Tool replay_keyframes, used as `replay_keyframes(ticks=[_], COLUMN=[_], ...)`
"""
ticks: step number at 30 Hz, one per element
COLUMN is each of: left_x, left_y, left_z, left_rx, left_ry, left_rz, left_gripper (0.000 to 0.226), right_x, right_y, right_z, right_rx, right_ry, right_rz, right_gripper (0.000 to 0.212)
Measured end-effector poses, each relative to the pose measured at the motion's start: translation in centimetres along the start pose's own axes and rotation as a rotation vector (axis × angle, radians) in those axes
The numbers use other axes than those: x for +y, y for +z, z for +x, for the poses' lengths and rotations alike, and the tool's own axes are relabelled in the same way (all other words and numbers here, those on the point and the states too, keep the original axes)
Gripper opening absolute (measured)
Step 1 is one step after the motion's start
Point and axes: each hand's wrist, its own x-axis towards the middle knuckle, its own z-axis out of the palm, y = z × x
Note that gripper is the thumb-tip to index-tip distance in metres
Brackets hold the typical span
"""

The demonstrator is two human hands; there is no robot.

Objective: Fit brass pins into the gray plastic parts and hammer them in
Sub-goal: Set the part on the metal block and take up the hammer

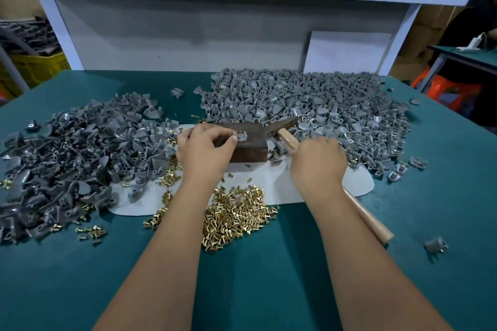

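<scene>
A: Starting at the far left, what lies on the green table (242, 277)?

B: A dark heap of gray plastic parts (72, 166), spread up to the white sheet (282, 191); loose brass pins (234, 215) lie just right of it, on the sheet's near edge and the table.

A: And the left hand (204, 153)?

B: It rests on the dark block (250, 148); its fingertips pinch one gray part (240, 136) on the block's top, a brass pin (238, 132) standing in it.

A: The hammer?

B: Its head (281, 125) sits just right of the block, touching its upper corner; the wooden handle (368, 217) runs down to the right; the right hand (318, 164) has its fingers curled round the handle near the head.

A: Farther right?

B: A second, larger pile of parts (309, 99) behind the hammer; one stray part (435, 244) lies alone near the handle's end.
</scene>
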Motion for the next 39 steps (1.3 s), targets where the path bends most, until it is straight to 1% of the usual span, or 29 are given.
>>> replay_keyframes(ticks=[3, 6, 8, 9, 10, 12, 14, 17, 18, 21, 22, 24, 26, 27, 28, 30, 32, 35, 36, 37, 38, 39], left_x=[0.0, -0.1, -0.1, -0.1, -0.1, 0.0, 0.0, 0.0, -0.1, 0.1, 0.2, 0.1, 0.0, -0.1, -0.1, 0.0, 0.0, 0.0, 0.0, 0.0, 0.1, 0.1], left_y=[0.1, 0.2, 0.2, 0.2, 0.2, 0.2, 0.3, 0.4, 0.5, 0.6, 0.6, 0.7, 0.8, 0.8, 0.9, 0.8, 0.8, 0.9, 0.9, 0.9, 0.8, 0.8], left_z=[-0.1, -0.1, 0.0, 0.0, 0.1, 0.1, 0.0, -0.1, -0.1, -0.1, -0.1, -0.1, 0.0, 0.0, 0.0, 0.0, -0.1, 0.0, 0.0, 0.0, 0.0, 0.0], left_rx=[0.017, 0.029, 0.031, 0.032, 0.034, 0.033, 0.038, 0.065, 0.071, 0.067, 0.061, 0.058, 0.057, 0.053, 0.048, 0.042, 0.047, 0.057, 0.058, 0.059, 0.058, 0.052], left_ry=[0.006, 0.009, 0.009, 0.006, 0.001, -0.005, 0.000, -0.002, -0.008, -0.035, -0.039, -0.047, -0.062, -0.065, -0.065, -0.061, -0.061, -0.076, -0.079, -0.080, -0.079, -0.077], left_rz=[0.018, 0.031, 0.044, 0.050, 0.052, 0.061, 0.070, 0.045, 0.046, 0.071, 0.081, 0.070, 0.035, 0.035, 0.053, 0.098, 0.092, 0.066, 0.069, 0.075, 0.083, 0.089], left_gripper=[0.009, 0.013, 0.014, 0.015, 0.015, 0.016, 0.017, 0.017, 0.018, 0.017, 0.016, 0.015, 0.014, 0.014, 0.015, 0.016, 0.015, 0.015, 0.015, 0.015, 0.014, 0.014], right_x=[-0.5, 0.2, 0.7, 0.9, 1.0, 0.8, 0.3, -0.4, -0.5, -0.4, -0.3, -0.3, -0.4, -0.5, -0.7, -0.9, -1.0, -1.2, -1.3, -1.3, -1.2, -1.1], right_y=[-0.8, -2.1, -3.5, -4.3, -5.1, -6.8, -8.0, -9.0, -9.1, -9.5, -9.8, -10.3, -10.4, -10.4, -10.3, -10.0, -10.3, -10.2, -10.0, -9.8, -9.6, -9.6], right_z=[0.4, 0.7, 0.7, 0.5, 0.4, 0.0, -0.1, -0.1, -0.1, 0.0, 0.2, 0.6, 0.5, 0.3, 0.1, -0.3, -0.2, -0.5, -0.7, -1.0, -1.1, -1.2], right_rx=[-0.026, 0.006, 0.019, -0.002, -0.036, -0.103, -0.113, -0.029, -0.025, -0.155, -0.160, -0.055, 0.042, 0.040, -0.004, -0.101, -0.033, 0.099, 0.091, 0.043, -0.014, -0.034], right_ry=[0.035, 0.095, 0.027, -0.029, -0.078, -0.154, -0.200, -0.220, -0.234, -0.317, -0.327, -0.322, -0.297, -0.304, -0.332, -0.393, -0.379, -0.353, -0.380, -0.408, -0.415, -0.403], right_rz=[0.116, 0.217, 0.343, 0.425, 0.506, 0.600, 0.589, 0.578, 0.544, 0.332, 0.281, 0.280, 0.389, 0.406, 0.370, 0.227, 0.196, 0.342, 0.329, 0.288, 0.233, 0.192], right_gripper=[0.021, 0.019, 0.019, 0.019, 0.025, 0.045, 0.053, 0.055, 0.056, 0.056, 0.057, 0.057, 0.054, 0.054, 0.055, 0.058, 0.057, 0.058, 0.061, 0.063, 0.062, 0.060])
